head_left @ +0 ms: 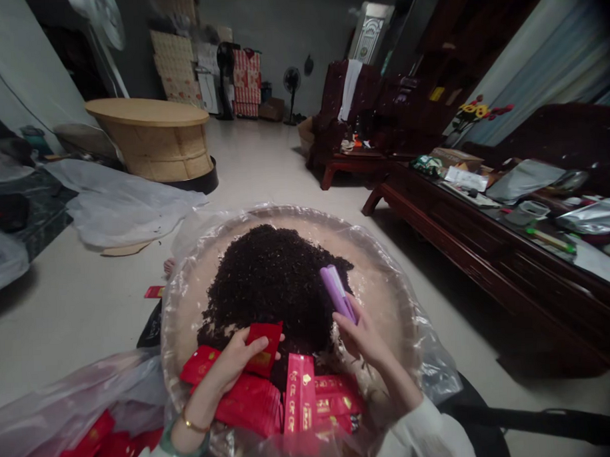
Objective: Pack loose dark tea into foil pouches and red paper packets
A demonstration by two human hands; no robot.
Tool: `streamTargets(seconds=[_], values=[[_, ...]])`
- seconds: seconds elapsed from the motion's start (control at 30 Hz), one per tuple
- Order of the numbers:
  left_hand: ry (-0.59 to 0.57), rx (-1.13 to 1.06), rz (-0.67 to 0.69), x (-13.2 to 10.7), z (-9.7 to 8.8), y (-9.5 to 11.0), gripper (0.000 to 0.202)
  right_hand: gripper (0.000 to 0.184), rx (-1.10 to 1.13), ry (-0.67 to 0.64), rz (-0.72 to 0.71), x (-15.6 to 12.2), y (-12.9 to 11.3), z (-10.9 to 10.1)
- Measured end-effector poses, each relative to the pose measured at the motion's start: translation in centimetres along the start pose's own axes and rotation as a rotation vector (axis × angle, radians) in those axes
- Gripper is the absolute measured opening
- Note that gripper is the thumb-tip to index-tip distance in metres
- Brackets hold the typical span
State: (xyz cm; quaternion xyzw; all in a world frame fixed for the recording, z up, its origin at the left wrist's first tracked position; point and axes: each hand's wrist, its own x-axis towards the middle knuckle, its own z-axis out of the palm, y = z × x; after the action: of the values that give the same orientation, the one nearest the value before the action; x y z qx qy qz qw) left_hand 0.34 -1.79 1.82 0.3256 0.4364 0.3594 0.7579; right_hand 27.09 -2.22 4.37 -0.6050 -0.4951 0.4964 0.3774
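My left hand (239, 357) pinches a small red packet (265, 343), thumb on its front, over the near edge of a heap of dark loose tea leaves (271, 276). In my right hand (358, 330) is a purple two-armed clamp-like tool (338, 294), tilted up and left above the heap's right side; its exact kind is unclear. The heap lies in a wide round tray (386, 265) lined with clear plastic. Below my hands lie a stack of red packets (251, 404), long pink-red packets with gold print (298, 395) and more red packets (333, 394).
More red packets (107, 442) sit in clear plastic at lower left. A dark wooden table (460, 243) with clutter stands on the right. A round wooden stand (156, 140), plastic sheeting (128, 201) and stacked boxes (174, 66) are further off. A red packet (154, 292) lies left of the tray.
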Motion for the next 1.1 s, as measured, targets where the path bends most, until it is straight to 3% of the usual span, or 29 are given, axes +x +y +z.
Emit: streamTargets(seconds=[0.07, 0.17, 0.23, 0.43, 0.6, 0.8, 1.1], values=[[-0.005, 0.002, -0.002, -0.1, 0.1, 0.1, 0.063, 0.074, -0.131, -0.065, -0.085, -0.7, -0.6, 0.8], [-0.02, 0.03, -0.016, -0.1, 0.0, 0.1, 0.062, 0.066, -0.359, -0.265, -0.238, -1.6, -1.9, 1.5], [-0.029, 0.048, -0.035, 0.0, 0.0, 0.0, 0.061, 0.061, -0.438, -0.392, -0.259, -2.0, -2.8, 1.8], [-0.091, 0.107, -0.019, 0.3, -0.2, -0.2, 0.059, 0.052, -0.591, -0.52, -0.303, -1.8, -5.0, 2.4], [-0.115, 0.194, 0.016, 0.4, -0.2, -0.2, 0.049, 0.035, -0.677, -0.507, -0.358, -1.8, -6.3, 3.1], [-0.085, 0.15, 0.003, 0.2, -0.2, -0.4, 0.052, 0.031, -0.739, -0.459, -0.341, -1.5, -6.9, 4.2], [-0.108, 0.102, -0.074, -0.1, 0.3, 0.0, 0.067, 0.034, -0.439, -0.471, -0.181, 0.3, -5.5, 4.0]])
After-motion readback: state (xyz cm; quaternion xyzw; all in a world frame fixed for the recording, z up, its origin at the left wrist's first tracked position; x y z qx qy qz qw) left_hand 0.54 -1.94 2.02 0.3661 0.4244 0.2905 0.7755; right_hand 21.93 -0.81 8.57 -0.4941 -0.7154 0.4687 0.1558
